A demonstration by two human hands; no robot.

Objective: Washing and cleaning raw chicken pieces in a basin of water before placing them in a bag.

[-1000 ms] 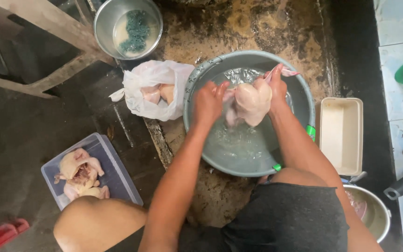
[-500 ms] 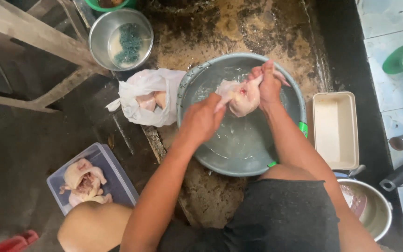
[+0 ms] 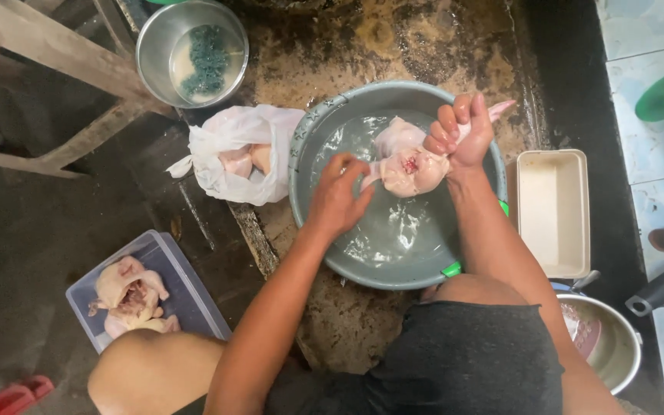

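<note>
Our right hand (image 3: 464,132) is closed around the pale raw whole chicken (image 3: 409,163), holding it above the water in the round grey plastic basin (image 3: 309,146). Our left hand (image 3: 340,196) hangs loosely curled, fingertips at the bird's lower end, gripping nothing. A white plastic bag (image 3: 240,154) of more poultry lies just left of the basin.

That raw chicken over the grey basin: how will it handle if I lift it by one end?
Probably slippery: the raw chicken looks wet and glossy, hanging over the water in the grey basin. Likely floppy too: the right hand grips one end and the body sags below. A wing tip sticks out toward the left hand, so loose parts may swing.
</note>
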